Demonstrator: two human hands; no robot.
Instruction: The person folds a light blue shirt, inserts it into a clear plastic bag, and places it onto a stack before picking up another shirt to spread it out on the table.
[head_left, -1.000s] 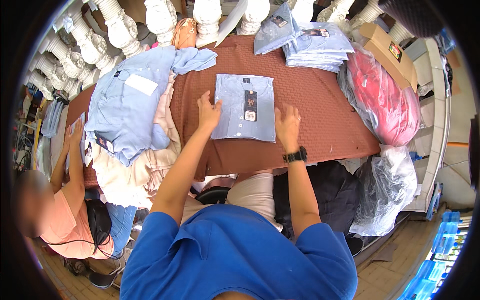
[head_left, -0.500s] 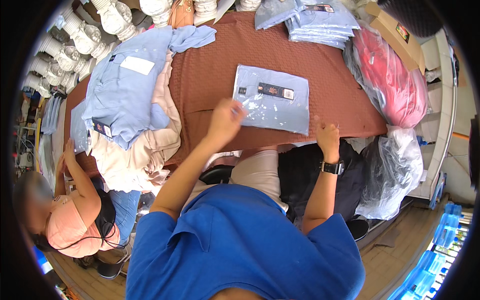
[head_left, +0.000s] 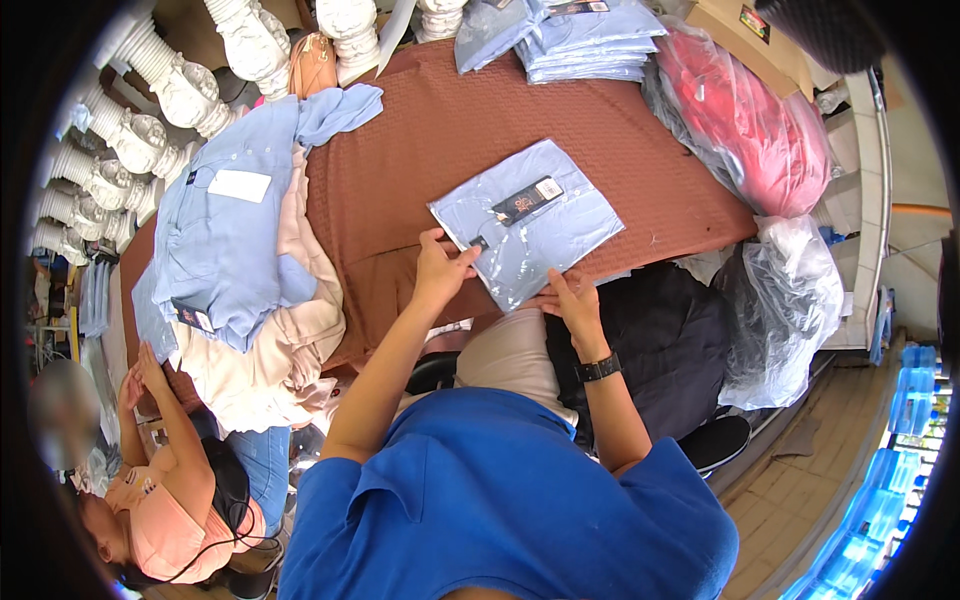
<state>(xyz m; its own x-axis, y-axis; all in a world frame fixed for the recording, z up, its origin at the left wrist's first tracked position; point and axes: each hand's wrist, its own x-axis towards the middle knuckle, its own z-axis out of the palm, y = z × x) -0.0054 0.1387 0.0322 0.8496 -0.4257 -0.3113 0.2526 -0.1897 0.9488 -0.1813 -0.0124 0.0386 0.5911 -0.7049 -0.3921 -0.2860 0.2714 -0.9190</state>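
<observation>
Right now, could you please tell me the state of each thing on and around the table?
packaged shirt: folded, bagged, flat on the table
left hand: gripping its near-left edge
right hand: gripping its near corner
shirt stack: folded, piled
loose shirts: unfolded, heaped
red bag: full

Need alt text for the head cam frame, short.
Seen from above, a person in a blue top grips a folded light-blue shirt in a clear bag with the left hand and right hand at its near edge, over a brown-covered table. A pile of loose shirts lies to the left, bagged shirts stacked beyond.
</observation>
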